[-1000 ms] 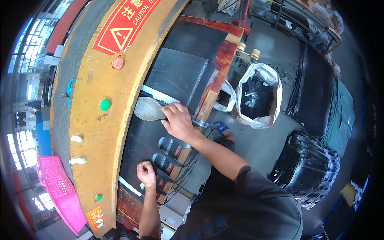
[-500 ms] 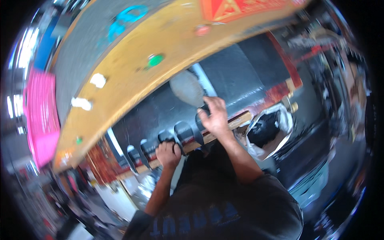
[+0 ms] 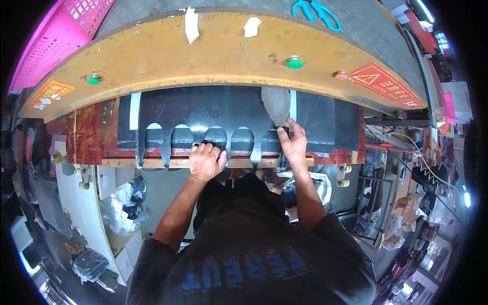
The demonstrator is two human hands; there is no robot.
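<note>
A black sheet (image 3: 178,109) with a row of rounded cutouts along its near edge lies on the work surface under a yellow beam. My left hand (image 3: 207,160) has its fingers curled over the strip between the middle cutouts, near the front edge. Farther right, a grey sole-shaped cutting die (image 3: 276,104) rests on the sheet, its far end hidden by the beam. My right hand (image 3: 293,144) has thumb and fingers around the narrow near end of the die. Thin strips of the sheet hang over the wooden front rail (image 3: 178,163).
The yellow machine beam (image 3: 168,58) crosses the far side, bearing green buttons (image 3: 294,62), a red button (image 3: 341,75) and a red warning label (image 3: 382,83). On top lie turquoise scissors (image 3: 317,12); a pink basket (image 3: 53,48) stands far left. A white bag (image 3: 323,190) hangs below the right side.
My view has turned, so the beam and the sheet's edge now lie level. Both hands keep roughly their places at the sheet and the die.
</note>
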